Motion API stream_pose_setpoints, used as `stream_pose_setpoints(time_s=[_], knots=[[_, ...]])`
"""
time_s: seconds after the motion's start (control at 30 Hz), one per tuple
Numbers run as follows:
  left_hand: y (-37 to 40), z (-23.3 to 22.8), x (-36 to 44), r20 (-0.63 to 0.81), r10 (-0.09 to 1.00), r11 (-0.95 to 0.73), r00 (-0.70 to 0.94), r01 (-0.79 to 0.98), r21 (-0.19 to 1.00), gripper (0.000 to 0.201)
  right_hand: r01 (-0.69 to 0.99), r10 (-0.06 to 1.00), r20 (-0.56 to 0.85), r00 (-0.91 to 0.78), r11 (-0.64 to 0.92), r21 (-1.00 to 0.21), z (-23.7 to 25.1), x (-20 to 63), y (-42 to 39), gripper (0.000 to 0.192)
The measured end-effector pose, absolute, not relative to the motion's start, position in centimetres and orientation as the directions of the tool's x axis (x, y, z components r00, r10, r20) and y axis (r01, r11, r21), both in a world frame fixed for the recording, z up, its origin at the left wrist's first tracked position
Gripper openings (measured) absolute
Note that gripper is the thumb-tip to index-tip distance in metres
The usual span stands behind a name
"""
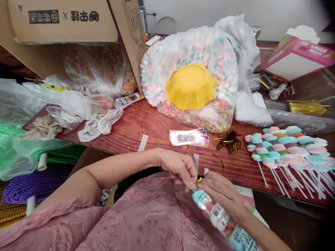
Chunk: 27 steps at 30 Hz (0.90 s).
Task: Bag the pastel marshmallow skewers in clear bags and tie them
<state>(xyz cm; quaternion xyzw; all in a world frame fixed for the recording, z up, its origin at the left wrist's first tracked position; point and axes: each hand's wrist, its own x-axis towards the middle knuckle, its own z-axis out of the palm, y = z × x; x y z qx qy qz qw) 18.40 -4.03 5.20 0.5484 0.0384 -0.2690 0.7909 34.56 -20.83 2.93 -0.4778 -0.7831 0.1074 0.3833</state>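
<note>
closest to the body, over a pink patterned garment, both hands meet at the near edge of the reddish-brown wooden surface (146, 122). the right hand (222, 193) is closed around the top of a clear-wrapped stick of pastel marshmallows with printed labels (222, 219), which slants down toward the lower right. the left hand (179, 165) has its grip pinched on a thin yellow-gold twist tie (199, 180) at the wrapped stick's upper end, fingertips touching the right hand's. just beyond the hands, small white paper strips lie on the surface, then a stack of printed label cards (188, 137) and, beside it to the right, a bundle of gold metallic twist ties (230, 141). farther right lies a pile of pink, blue and white marshmallow skewers on white sticks (288, 148). to the left a crumpled grey cloth (101, 123) lies among clear plastic bags. behind, a yellow scalloped plastic bowl (191, 85) rests upside down against a large clear bag of pastel candies (188, 69), with a brown cardboard box (65, 21) at the far left and a pink-and-white carton (298, 55) at the far right.
</note>
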Motion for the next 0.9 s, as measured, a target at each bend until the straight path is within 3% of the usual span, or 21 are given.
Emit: stream_pose_setpoints(time_s=[0.13, 0.27, 0.37, 0.5, 0.63, 0.7, 0.77, 0.83, 0.9], knots=[[-3.8, 4.8, 18.4, -0.323, -0.471, 0.198, 0.821, 0.455, 0.868, 0.032, 0.612, 0.655, 0.591, -0.471, 0.725, -0.315, 4.2, 33.9, -19.5, 0.032], [-3.4, 4.2, 18.4, -0.340, -0.532, 0.168, 0.775, 0.490, 0.855, 0.029, 0.516, 0.553, 0.615, -0.562, 0.815, -0.262, 3.8, 33.7, -18.1, 0.030], [-3.2, 4.1, 18.5, -0.331, -0.563, 0.172, 0.757, 0.499, 0.849, 0.025, 0.491, 0.528, 0.595, -0.606, 0.837, -0.242, 3.1, 33.8, -17.2, 0.027], [-2.6, 4.3, 18.5, -0.375, -0.518, 0.182, 0.769, 0.527, 0.830, 0.023, 0.487, 0.507, 0.570, -0.647, 0.850, -0.202, 3.0, 33.7, -16.2, 0.021], [-1.0, 4.2, 18.6, -0.405, -0.474, 0.090, 0.782, 0.500, 0.861, 0.023, 0.536, 0.567, 0.513, -0.645, 0.814, -0.224, 3.4, 33.5, -15.1, 0.020], [0.2, 4.8, 18.5, -0.423, -0.406, -0.004, 0.810, 0.461, 0.887, 0.021, 0.588, 0.601, 0.454, -0.658, 0.786, -0.189, 3.6, 33.6, -14.6, 0.020], [1.2, 6.4, 18.2, -0.407, -0.261, -0.092, 0.875, 0.397, 0.913, 0.017, 0.637, 0.626, 0.408, -0.664, 0.760, -0.130, 3.7, 33.8, -14.1, 0.020], [1.4, 8.9, 17.7, -0.320, -0.017, -0.153, 0.947, 0.313, 0.937, 0.011, 0.698, 0.678, 0.394, -0.621, 0.707, -0.115, 3.6, 34.1, -13.6, 0.019], [0.5, 11.3, 16.9, -0.186, 0.256, -0.198, 0.949, 0.240, 0.950, 0.007, 0.760, 0.746, 0.425, -0.513, 0.625, -0.178, 3.6, 34.4, -13.2, 0.018]])
